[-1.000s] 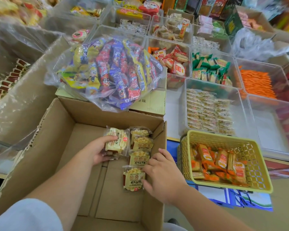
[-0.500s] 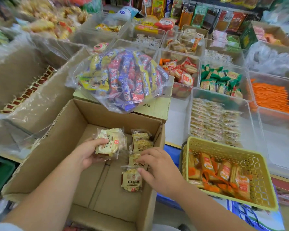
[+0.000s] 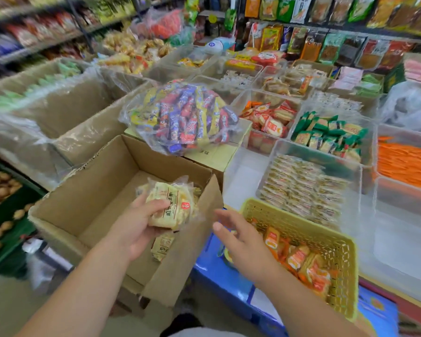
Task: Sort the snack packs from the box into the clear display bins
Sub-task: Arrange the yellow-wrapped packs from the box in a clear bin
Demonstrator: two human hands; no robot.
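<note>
My left hand (image 3: 136, 224) grips a stack of pale yellow snack packs (image 3: 171, 205), lifted over the open cardboard box (image 3: 88, 190). One more yellow pack (image 3: 162, 248) lies on the box floor below them. My right hand (image 3: 238, 242) hovers outside the box's right wall with fingers spread and nothing in it. Ahead to the right stands a clear display bin (image 3: 280, 147) half filled with rows of small pale packs (image 3: 304, 188). Other clear bins hold red packs (image 3: 270, 117) and green packs (image 3: 328, 137).
A yellow basket (image 3: 336, 242) of orange packs sits right of my right hand. A clear bag of colourful sticks (image 3: 182, 117) lies on a closed carton behind the box. A bin of orange sticks (image 3: 406, 161) is at far right. Plastic-lined cartons (image 3: 58, 122) stand left.
My left hand has lifted the yellow packs up out of the box. My right hand has left the packs in the box and moved right, outside its wall, fingers spread.
</note>
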